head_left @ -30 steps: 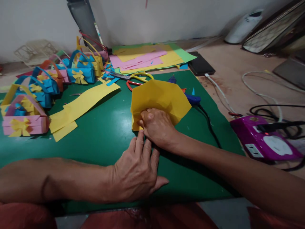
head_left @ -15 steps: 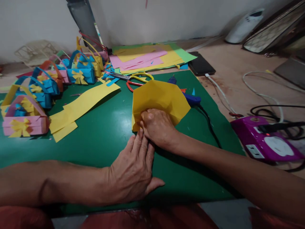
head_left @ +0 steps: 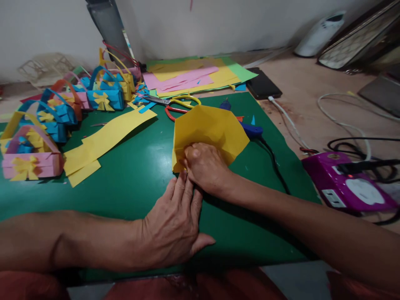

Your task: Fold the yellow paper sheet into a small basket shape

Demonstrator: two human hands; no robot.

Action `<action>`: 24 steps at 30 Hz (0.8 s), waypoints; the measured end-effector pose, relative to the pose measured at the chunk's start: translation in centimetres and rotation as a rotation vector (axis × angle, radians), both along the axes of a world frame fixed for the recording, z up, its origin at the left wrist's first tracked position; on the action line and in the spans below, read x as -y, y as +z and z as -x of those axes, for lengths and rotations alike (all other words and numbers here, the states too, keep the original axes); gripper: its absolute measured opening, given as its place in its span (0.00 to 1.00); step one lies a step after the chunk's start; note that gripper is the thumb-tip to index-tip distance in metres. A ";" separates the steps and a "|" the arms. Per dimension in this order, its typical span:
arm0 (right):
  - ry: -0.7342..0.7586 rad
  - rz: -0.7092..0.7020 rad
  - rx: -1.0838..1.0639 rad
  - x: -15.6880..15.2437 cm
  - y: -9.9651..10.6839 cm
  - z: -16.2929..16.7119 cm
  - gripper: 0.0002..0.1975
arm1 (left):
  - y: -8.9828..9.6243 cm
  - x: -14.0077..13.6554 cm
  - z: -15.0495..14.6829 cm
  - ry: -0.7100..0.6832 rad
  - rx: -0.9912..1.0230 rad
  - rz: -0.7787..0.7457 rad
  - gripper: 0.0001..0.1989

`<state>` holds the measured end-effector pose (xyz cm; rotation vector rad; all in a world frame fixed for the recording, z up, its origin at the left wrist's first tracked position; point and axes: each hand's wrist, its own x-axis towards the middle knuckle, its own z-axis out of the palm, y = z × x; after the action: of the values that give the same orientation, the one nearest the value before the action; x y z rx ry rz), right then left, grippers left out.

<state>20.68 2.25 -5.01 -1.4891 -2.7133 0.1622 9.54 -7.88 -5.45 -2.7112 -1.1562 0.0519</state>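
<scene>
A yellow paper sheet (head_left: pixel 209 127), partly folded and standing up, rests on the green cutting mat (head_left: pixel 137 175). My right hand (head_left: pixel 206 166) presses on its near lower edge with fingers bent over the fold. Flat on the mat just in front lies my left hand (head_left: pixel 175 225), its fingertips touching the paper's near edge beside the right hand. The paper's bottom edge is hidden under both hands.
Yellow paper strips (head_left: pixel 106 137) lie left of the sheet. Several paper baskets (head_left: pixel 31 156) crowd the far left. Scissors (head_left: pixel 175 104) and a blue glue gun (head_left: pixel 251 129) lie behind the sheet. Coloured sheets (head_left: pixel 193 75), a phone (head_left: pixel 262 85), a purple power box (head_left: pixel 346 183) and cables sit at the right.
My left hand slid slightly left and nearer; its fingertips stay at the paper's edge. The right hand and the yellow sheet have barely moved.
</scene>
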 end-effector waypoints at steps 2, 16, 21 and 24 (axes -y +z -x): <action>0.002 -0.005 0.001 0.0 0.0 0.0 0.10 | 0.0 0.0 0.0 -0.004 -0.008 0.003 0.43; 0.009 -0.038 -0.018 -0.1 -0.7 0.0 0.11 | -0.3 -0.1 0.7 -0.012 0.007 0.008 0.41; 0.014 0.000 0.015 -0.1 -0.1 -0.1 0.10 | -0.2 0.1 1.7 -0.001 -0.010 0.008 0.42; 0.016 0.020 0.023 0.0 0.2 0.0 0.11 | -0.1 0.6 2.2 -0.002 0.003 -0.051 0.42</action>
<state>20.69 2.28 -4.82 -1.4847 -2.7503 0.1740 7.32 -8.44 -5.53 -2.6691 -1.1402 0.0175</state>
